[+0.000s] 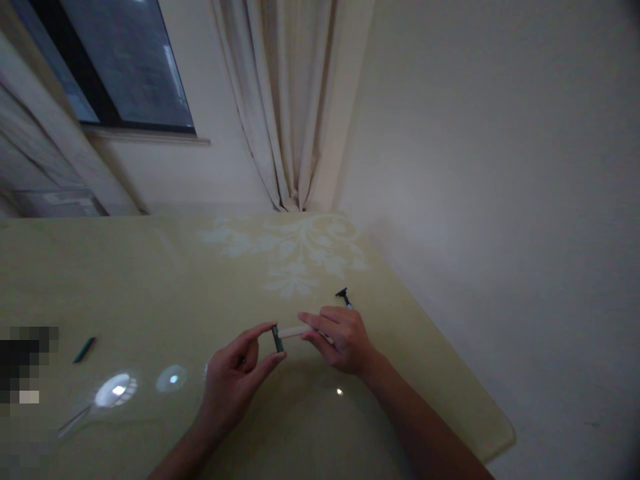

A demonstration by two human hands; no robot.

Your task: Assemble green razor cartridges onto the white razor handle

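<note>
Thumb and index finger of my left hand (pixel 233 380) pinch the two ends of a dark green razor head. This head sits crosswise on the pale handle of a razor (pixel 293 332). My right hand (pixel 345 340) is closed round the other end of that handle, its fingers hiding part of it. Just beyond my right hand lies another razor (pixel 343 294) with a black head; its lower handle is hidden behind the hand. Off to the left, a small dark green strip-shaped piece (pixel 84 349) rests on the table.
The glossy yellow-green table (pixel 175 293) has a pale floral pattern and shows bright light reflections. Its right edge runs diagonally beside a bare wall (pixel 500 200). Curtains (pixel 290 100) and a window (pixel 125 60) stand behind. A pixelated dark patch covers the left edge.
</note>
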